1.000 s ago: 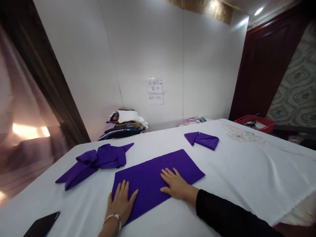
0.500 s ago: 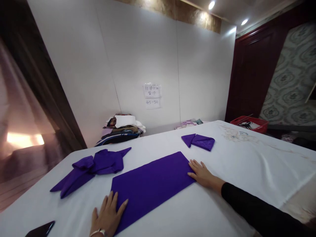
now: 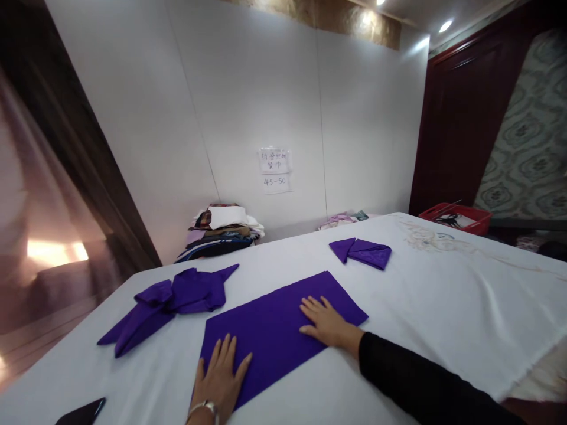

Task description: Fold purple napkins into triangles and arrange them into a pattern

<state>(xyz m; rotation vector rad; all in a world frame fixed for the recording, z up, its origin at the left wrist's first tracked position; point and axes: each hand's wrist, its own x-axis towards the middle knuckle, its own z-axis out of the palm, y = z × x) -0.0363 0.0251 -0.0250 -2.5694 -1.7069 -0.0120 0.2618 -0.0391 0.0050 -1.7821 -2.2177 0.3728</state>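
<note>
On the white-covered table [image 3: 434, 295], a flat purple napkin [image 3: 272, 339] is being touched from above by both hands, and it is lying directly under their fingers. Its near left corner is being covered by the left hand [image 3: 220, 378], whose fingers are being spread wide, with the thumb well apart. Its right part is being covered by the right hand [image 3: 326, 323], whose fingers are being laid flat and moderately spread. Behind the left fingers, a silver-coloured bracelet [image 3: 213, 407] is being worn. Beyond these fingers and to their left, a bulky folded napkin with pointed ends [image 3: 190, 290] is being displayed, and farther beyond, a clothes pile [image 3: 221, 233] is being seen. Left of the same fingers, a black phone [image 3: 84, 413] is being partly cut by the frame. Beyond the right fingers, slightly rightward, a smaller folded napkin [image 3: 371, 252] is being shown.
</note>
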